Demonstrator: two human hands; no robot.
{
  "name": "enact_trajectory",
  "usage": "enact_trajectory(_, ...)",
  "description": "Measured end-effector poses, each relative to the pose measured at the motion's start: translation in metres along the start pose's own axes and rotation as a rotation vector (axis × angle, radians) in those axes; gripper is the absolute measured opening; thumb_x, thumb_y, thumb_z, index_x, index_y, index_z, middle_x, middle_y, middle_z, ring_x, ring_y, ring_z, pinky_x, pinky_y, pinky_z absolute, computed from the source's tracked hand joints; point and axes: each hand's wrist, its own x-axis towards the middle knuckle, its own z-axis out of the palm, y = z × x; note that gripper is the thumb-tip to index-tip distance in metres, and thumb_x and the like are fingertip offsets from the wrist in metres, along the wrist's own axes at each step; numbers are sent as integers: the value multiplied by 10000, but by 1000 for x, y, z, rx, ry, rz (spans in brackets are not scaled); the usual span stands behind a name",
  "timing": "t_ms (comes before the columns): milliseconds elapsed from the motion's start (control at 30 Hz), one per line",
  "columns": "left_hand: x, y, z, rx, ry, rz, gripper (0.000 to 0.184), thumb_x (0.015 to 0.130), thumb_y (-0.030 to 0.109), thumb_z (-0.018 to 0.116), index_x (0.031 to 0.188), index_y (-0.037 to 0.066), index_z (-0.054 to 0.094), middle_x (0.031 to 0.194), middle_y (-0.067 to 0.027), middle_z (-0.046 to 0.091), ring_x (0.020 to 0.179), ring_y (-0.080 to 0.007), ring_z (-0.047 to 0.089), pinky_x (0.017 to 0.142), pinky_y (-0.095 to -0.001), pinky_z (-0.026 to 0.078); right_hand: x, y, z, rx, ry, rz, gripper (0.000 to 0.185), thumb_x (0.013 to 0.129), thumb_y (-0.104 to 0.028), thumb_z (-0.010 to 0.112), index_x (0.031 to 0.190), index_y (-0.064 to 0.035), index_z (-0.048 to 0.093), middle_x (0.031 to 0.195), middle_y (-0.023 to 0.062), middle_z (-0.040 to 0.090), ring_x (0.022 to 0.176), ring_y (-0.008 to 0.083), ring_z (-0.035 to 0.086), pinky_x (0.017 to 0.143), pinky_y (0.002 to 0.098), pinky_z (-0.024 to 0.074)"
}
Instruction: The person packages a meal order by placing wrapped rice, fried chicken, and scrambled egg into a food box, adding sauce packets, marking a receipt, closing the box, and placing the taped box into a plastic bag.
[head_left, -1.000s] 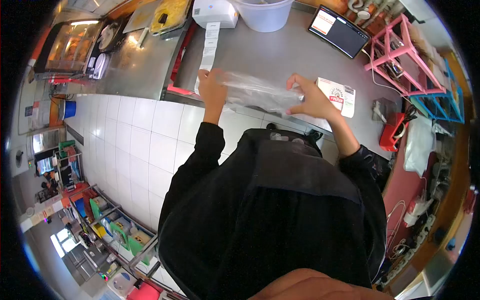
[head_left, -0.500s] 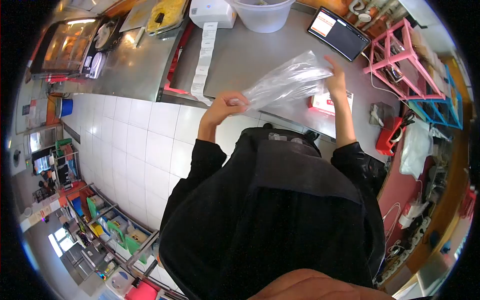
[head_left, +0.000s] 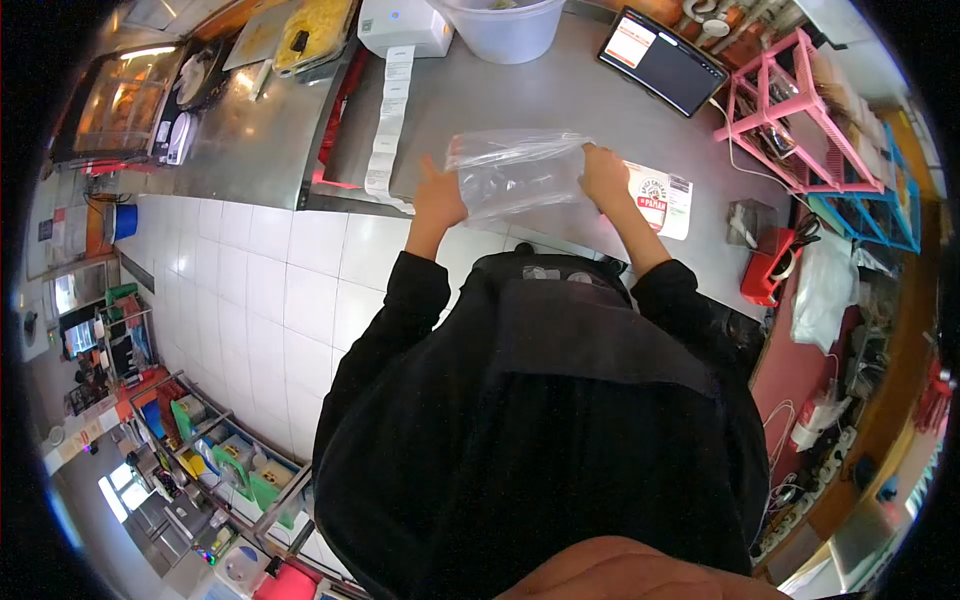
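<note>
A transparent plastic bag (head_left: 520,178) is stretched sideways over the front of the steel counter (head_left: 500,90). My left hand (head_left: 438,196) grips its left edge, while its right end is pinched in my right hand (head_left: 604,180). Just right of my right hand lies a flat white packet with red and black print (head_left: 660,202), its left part covered by that hand. A long strip of printed receipts (head_left: 388,130) hangs from the white printer (head_left: 405,25), up and to the left of my left hand.
A whitish plastic tub (head_left: 505,30) and a tablet (head_left: 662,60) stand at the back. To the right are a pink rack (head_left: 800,105), a blue basket (head_left: 895,200) and a red tape dispenser (head_left: 768,270). White floor tiles (head_left: 260,290) show to the left.
My right hand has moved down and left, bringing the bag's raised end lower, so the bag now spans nearly level between both hands. More of the printed packet shows.
</note>
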Motion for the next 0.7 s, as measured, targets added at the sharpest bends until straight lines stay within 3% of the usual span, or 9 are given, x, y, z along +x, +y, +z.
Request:
enact_trajectory(167, 34, -24, 39, 55, -170, 120, 900, 610, 37, 666, 1378, 265, 256, 1294, -287, 339, 1121, -453, 442, 843, -448, 472, 11, 16, -9, -119, -354, 261, 524, 655, -147, 695, 1162, -122, 567, 1273, 189, 432, 1048, 407, 527, 873, 452, 449)
enact_trajectory(233, 44, -37, 43, 106, -227, 213, 810, 617, 35, 659, 1340, 247, 362, 1264, -269, 407, 1177, -446, 395, 871, -448, 457, 15, 74, -12, 412, -309, -446, 741, 562, -271, 795, 1238, -170, 510, 1351, 202, 320, 1240, 406, 335, 998, 467, 338)
enact_trajectory(300, 46, -47, 43, -213, -36, 522, 576, 607, 67, 660, 1167, 125, 538, 1230, -253, 452, 1217, -432, 336, 1043, -449, 259, -2, 98, -51, 426, -129, -376, 1053, 418, -350, 860, 1346, -226, 376, 1401, 169, 243, 1324, 372, 163, 1051, 517, 222)
enact_trajectory(333, 51, -52, 48, -212, -34, 514, 576, 607, 67, 660, 1167, 125, 538, 1230, -253, 452, 1217, -432, 336, 1043, -449, 259, -11, 100, -48, 428, -132, -384, 1053, 418, -350, 860, 1346, -226, 376, 1401, 169, 243, 1324, 372, 163, 1051, 517, 222)
enact_trajectory(400, 60, -56, 63, -300, 50, 527, 514, 630, 102, 684, 1129, 140, 570, 1220, -217, 474, 1192, -402, 378, 1021, -433, 302, -35, 102, -35, -403, -316, -13, 1232, 364, -336, 870, 1408, -282, 221, 1388, 168, 267, 1312, 378, 192, 1020, 598, 213)
enact_trajectory(433, 62, -53, 67, -304, 58, 525, 514, 630, 102, 684, 1129, 140, 570, 1220, -217, 474, 1192, -402, 378, 1021, -433, 302, -41, 107, -23, -357, -299, -128, 1299, 375, -296, 859, 1428, -303, 98, 1380, 173, 282, 1311, 367, 206, 987, 648, 212)
enact_trajectory(500, 64, -46, 72, -437, 59, 346, 610, 590, 158, 744, 1161, 106, 536, 1216, -215, 476, 1173, -371, 407, 1007, -416, 325, -36, 112, -22, -228, -313, -68, 1249, 398, -255, 840, 1426, -301, 131, 1368, 179, 299, 1302, 370, 233, 998, 630, 219)
enact_trajectory(633, 66, -36, 77, -383, 153, 384, 732, 538, 202, 790, 1189, 51, 491, 1212, -210, 480, 1162, -355, 424, 994, -406, 345, -18, 95, -70, 6, -303, 98, 1287, 390, -252, 854, 1435, -239, 103, 1411, 186, 267, 1300, 349, 267, 1019, 561, 257)
enact_trajectory(700, 69, -29, 85, -403, 77, 409, 794, 522, 241, 803, 1203, 14, 463, 1221, -203, 481, 1163, -352, 426, 1001, -413, 339, -18, 70, -92, 593, -30, -296, 1292, 406, -219, 847, 1438, -147, 73, 1403, 180, 296, 1294, 308, 292, 1038, 450, 291)
